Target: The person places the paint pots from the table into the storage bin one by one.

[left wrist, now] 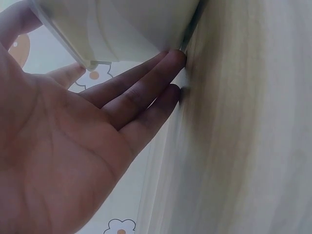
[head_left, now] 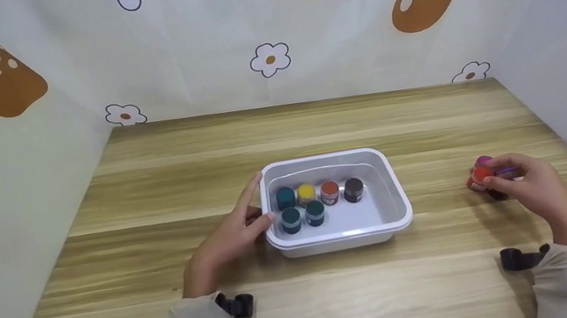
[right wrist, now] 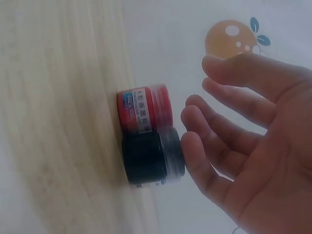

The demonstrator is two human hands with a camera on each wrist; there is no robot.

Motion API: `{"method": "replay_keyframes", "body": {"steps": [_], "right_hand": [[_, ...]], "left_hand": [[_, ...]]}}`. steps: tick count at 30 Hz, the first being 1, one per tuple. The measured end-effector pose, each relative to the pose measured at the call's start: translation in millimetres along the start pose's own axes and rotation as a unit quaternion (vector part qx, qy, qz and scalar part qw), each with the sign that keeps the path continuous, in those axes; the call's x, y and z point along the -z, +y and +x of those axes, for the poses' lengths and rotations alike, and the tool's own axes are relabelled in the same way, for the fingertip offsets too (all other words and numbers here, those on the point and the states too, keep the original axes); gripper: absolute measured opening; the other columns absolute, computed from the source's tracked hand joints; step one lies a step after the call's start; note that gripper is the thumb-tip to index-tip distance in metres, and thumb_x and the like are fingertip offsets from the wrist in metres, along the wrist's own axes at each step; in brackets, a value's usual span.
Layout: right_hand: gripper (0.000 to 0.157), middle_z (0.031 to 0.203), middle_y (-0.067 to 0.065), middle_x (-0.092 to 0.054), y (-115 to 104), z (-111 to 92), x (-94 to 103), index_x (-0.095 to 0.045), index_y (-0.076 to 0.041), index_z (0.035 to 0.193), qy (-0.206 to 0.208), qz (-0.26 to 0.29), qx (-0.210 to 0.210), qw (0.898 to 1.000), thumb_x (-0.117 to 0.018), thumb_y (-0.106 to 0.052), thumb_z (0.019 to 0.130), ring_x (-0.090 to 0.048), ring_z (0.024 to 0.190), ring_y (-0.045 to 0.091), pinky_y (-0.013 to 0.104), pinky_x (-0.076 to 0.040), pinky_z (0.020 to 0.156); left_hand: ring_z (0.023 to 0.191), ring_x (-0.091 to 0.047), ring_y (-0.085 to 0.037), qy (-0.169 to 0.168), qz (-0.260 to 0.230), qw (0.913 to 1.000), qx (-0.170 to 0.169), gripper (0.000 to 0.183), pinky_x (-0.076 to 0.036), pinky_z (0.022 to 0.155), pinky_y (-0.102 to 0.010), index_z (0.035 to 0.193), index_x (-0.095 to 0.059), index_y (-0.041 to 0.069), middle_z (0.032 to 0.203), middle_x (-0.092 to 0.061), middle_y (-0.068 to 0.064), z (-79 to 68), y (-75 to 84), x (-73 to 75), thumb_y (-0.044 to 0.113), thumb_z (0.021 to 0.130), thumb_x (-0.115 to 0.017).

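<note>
A white plastic tub [head_left: 339,235] holds several small paint jars: a teal jar [head_left: 285,199], a yellow jar [head_left: 306,194], an orange-red jar [head_left: 330,192], a dark brown jar [head_left: 354,190] and dark green ones in front. My left hand [head_left: 225,240] rests against the tub's left side, fingers extended and thumb at the rim. At the right, my right hand [head_left: 542,188] hovers around a red paint jar [right wrist: 145,109] and a dark paint jar [right wrist: 151,156]. Its fingers are spread beside their lids in the right wrist view. A purple-lidded jar [head_left: 483,160] stands just behind.
The wooden table [head_left: 191,157] is enclosed by a patterned cloth backdrop [head_left: 205,34] at the back and both sides. Black wrist mounts [head_left: 242,306] sit on both forearms. Bare tabletop lies between the tub and the jars at the right.
</note>
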State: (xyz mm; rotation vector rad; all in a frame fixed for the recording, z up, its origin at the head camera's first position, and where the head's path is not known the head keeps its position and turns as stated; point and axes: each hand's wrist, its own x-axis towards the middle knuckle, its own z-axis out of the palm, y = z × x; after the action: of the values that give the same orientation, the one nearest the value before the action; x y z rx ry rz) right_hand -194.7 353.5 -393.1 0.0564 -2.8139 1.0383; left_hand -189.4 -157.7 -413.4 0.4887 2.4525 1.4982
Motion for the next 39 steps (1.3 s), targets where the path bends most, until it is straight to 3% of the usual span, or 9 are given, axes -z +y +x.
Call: {"method": "replay_keyframes", "body": {"steps": [9,16,20,27,32,35,39], "right_hand": [[0.046,0.119,0.029,-0.062,14.6,-4.7,5.4,-0.060,0.011,0.123,-0.011,-0.017,-0.023,1.000,-0.073,-0.018,0.090,-0.050,0.077,-0.013,0.016,-0.050,0.063],[0.054,0.105,0.033,-0.061,24.6,-3.9,5.1,-0.052,0.016,0.126,-0.048,-0.032,-0.032,0.998,-0.075,-0.014,0.088,-0.056,0.078,0.002,0.017,-0.049,0.062],[0.053,0.100,0.026,-0.061,26.3,-4.7,4.2,-0.051,0.014,0.128,-0.053,-0.037,-0.030,0.997,-0.073,-0.012,0.088,-0.056,0.079,0.003,0.015,-0.049,0.064],[0.053,0.103,0.030,-0.060,25.6,-7.1,3.8,-0.050,0.010,0.132,-0.053,-0.055,-0.032,0.997,-0.071,-0.016,0.090,-0.060,0.090,0.024,0.019,-0.046,0.066],[0.052,0.107,0.034,-0.060,26.4,-7.1,2.4,-0.050,0.009,0.133,-0.052,-0.061,-0.029,0.996,-0.069,-0.015,0.092,-0.061,0.097,0.037,0.023,-0.046,0.068],[0.050,0.108,0.035,-0.060,26.5,-6.9,1.7,-0.050,0.009,0.132,-0.048,-0.063,-0.027,0.996,-0.069,-0.015,0.092,-0.060,0.097,0.037,0.025,-0.046,0.068],[0.049,0.106,0.033,-0.060,26.7,-6.7,1.7,-0.051,0.010,0.131,-0.046,-0.061,-0.029,0.997,-0.068,-0.013,0.092,-0.059,0.089,0.024,0.023,-0.045,0.066]], "left_hand": [[0.125,-0.055,-0.034,-0.003,-0.001,1.0000,-0.004,0.077,-0.044,0.103,-0.054,0.160,-0.007,0.026,0.138,-0.053,-0.024,0.9,-0.2,0.3,0.031,0.100,-0.055],[0.123,-0.055,-0.030,0.010,0.006,0.9996,0.025,0.080,-0.044,0.103,-0.053,0.160,-0.006,0.034,0.136,-0.055,-0.019,-1.2,2.2,0.4,0.035,0.098,-0.057],[0.123,-0.056,-0.030,0.010,0.010,0.9997,0.021,0.080,-0.045,0.103,-0.052,0.160,-0.007,0.034,0.135,-0.056,-0.019,-0.6,2.6,0.6,0.035,0.098,-0.057],[0.126,-0.054,-0.031,0.008,0.009,0.9996,0.024,0.080,-0.044,0.104,-0.053,0.160,-0.005,0.036,0.140,-0.053,-0.019,0.3,0.6,-0.1,0.038,0.099,-0.057],[0.123,-0.057,-0.033,-0.001,0.005,1.0000,-0.008,0.079,-0.045,0.102,-0.052,0.161,-0.006,0.026,0.132,-0.058,-0.024,0.2,-1.1,0.5,0.033,0.100,-0.055],[0.122,-0.057,-0.033,-0.003,0.006,0.9998,-0.021,0.078,-0.045,0.103,-0.051,0.161,-0.006,0.021,0.129,-0.059,-0.026,0.2,-2.5,1.1,0.031,0.100,-0.055],[0.123,-0.056,-0.033,-0.003,0.007,0.9999,-0.014,0.079,-0.043,0.104,-0.052,0.161,-0.006,0.023,0.131,-0.058,-0.025,1.0,-3.0,1.1,0.033,0.100,-0.055]]}}
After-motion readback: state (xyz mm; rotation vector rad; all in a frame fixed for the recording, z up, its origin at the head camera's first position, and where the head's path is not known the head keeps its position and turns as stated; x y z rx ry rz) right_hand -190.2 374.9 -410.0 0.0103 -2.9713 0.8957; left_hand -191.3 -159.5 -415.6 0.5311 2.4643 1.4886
